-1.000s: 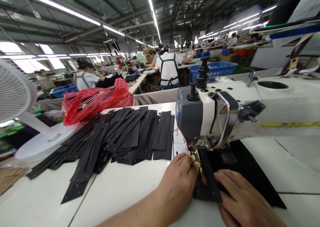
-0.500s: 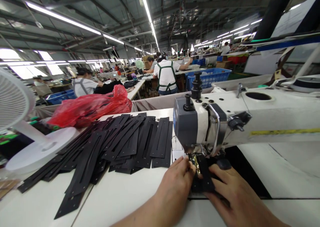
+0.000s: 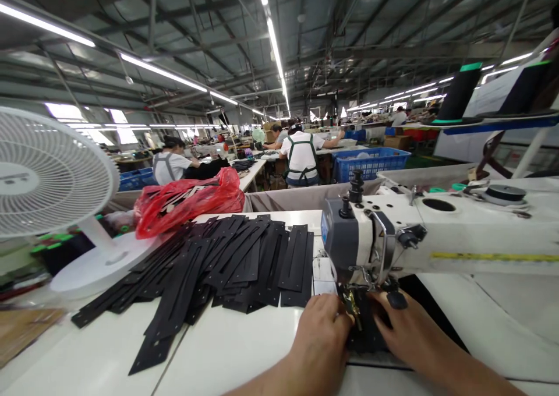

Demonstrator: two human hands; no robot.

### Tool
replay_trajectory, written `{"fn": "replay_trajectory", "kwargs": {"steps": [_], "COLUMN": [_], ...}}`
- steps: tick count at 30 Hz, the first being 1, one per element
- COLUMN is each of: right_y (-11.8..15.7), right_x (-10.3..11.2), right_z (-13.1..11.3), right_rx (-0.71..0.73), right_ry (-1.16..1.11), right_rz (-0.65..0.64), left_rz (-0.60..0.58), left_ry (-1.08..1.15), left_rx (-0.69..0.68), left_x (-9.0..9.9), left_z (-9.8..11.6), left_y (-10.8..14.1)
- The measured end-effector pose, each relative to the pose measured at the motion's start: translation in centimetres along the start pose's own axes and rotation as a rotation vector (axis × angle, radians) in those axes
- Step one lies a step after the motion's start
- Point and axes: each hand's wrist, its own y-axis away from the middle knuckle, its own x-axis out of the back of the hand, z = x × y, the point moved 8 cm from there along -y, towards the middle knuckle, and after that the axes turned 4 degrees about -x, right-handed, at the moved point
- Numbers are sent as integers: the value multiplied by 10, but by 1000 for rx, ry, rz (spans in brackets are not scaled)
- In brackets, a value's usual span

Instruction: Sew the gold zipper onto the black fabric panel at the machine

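Observation:
Under the needle area of a sewing machine [image 3: 362,239] lies a black piece with a gold-toothed zipper [image 3: 367,330]. My left hand [image 3: 321,338] is closed at the left edge of this piece, its fingertips beside the gold teeth. On the other side, my right hand [image 3: 414,332] grips the black material with bent fingers, close below the machine head. The fingertips of the right hand are partly hidden. Left of the machine, many flat black strips [image 3: 244,262] with long slots lie in an overlapping pile.
A white fan [image 3: 105,262] stands at the left, near a red plastic bag [image 3: 187,201]. Black thread cones [image 3: 456,96] stand on a rack at upper right. Beyond the table are a blue crate [image 3: 371,163] and co-workers, one in a white shirt [image 3: 301,151].
The camera view has shifted, so the scene sits lower and further right. Both hands stay on the zipper piece at the needle; the right fingers lie flatter across it.

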Motion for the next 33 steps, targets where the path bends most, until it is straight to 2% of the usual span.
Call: {"fn": "replay_trajectory", "kwargs": {"steps": [3, 8, 12, 17, 21, 24, 28, 30, 33], "right_y": [0, -1, -3, -16, -15, 7, 46, 58, 63], "right_x": [5, 2, -6, -18, -16, -8, 10, 15, 15], "right_z": [-1, -4, 1, 14, 19, 6, -32, -45, -52], "right_rx": [82, 92, 19, -117, -180, -107, 162, 243, 275], "right_ry": [-50, -6, 131, 183, 175, 103, 10, 4, 1], "right_rz": [53, 11, 23, 10, 11, 8, 97, 141, 135], "left_rz": [26, 72, 31, -5, -4, 1, 23, 46, 81], "left_ry": [-38, -53, -42, -10, -4, 75, 213, 178, 31], "left_rx": [-100, -178, -177, -183, -176, -129, -91, -130, -203], "left_x": [1, 5, 9, 10, 10, 13, 17, 19, 20], "left_z": [6, 12, 15, 17, 16, 10, 4, 9, 22], "left_y": [-1, -2, -5, -5, -3, 0, 8, 12, 17]}}
